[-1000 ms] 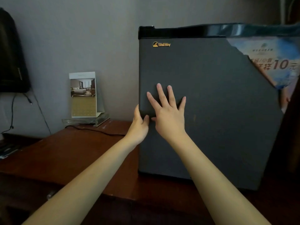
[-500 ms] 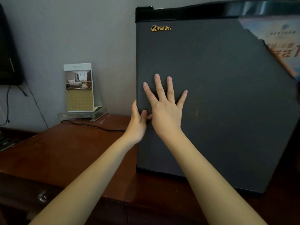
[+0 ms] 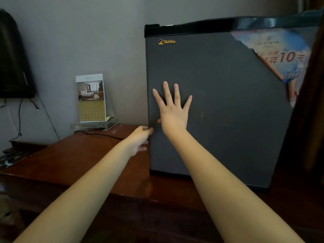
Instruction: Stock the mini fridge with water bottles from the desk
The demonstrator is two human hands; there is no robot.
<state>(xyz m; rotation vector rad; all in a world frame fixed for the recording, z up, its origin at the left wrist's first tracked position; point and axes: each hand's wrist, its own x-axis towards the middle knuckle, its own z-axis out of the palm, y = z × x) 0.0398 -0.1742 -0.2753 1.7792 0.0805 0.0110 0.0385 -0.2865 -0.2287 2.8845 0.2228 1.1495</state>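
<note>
Where the left hand (image 3: 140, 139) meets the mini fridge (image 3: 219, 106), its fingertips are hidden.

The mini fridge (image 3: 228, 111) stands at the right of the counter (image 3: 70, 158), with a card stand (image 3: 92, 99) to its left against the wall and a cable (image 3: 98, 135) before that stand. The right grip (image 3: 173, 114) lies flat on the fridge door near its left edge, the left grip (image 3: 140, 139) just below at that edge.

Looks dim and evenly lit, with a plain grey wall (image 3: 70, 41) behind a glossy reddish-brown wooden worktop (image 3: 70, 160), a dark wall-mounted screen (image 3: 12, 67) at far left trailing black cables (image 3: 19, 120), a printed card stand (image 3: 91, 99) against the wall, and a dark wooden upright (image 3: 312, 120) at right.
</note>
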